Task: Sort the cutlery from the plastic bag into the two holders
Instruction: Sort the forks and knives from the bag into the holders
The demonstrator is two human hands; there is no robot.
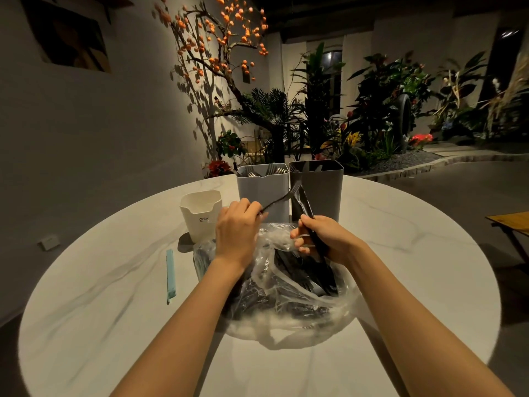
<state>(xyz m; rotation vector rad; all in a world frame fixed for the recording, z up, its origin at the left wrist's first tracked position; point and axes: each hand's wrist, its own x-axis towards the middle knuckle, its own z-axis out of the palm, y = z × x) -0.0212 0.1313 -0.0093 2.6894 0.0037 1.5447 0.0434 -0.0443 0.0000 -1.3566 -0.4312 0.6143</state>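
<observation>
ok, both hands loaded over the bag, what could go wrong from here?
1. The fork in the left hand and the knife in the right hand cross at their tips just before the holders; they could snag.
2. The light grey holder and dark grey holder touch side by side, so a piece could drop into the wrong one.
3. The right hand's fingers seem to lie against the plastic bag; lifting may drag it.

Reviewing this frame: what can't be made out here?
Head view only:
- Cutlery left in the plastic bag: crumpled film and glare blur the count and types.
- Contents of the two holders: walls hide all but the tips.
- Knives in the right hand: fingers hide how many.
- Cream cup: inside unseen.
</observation>
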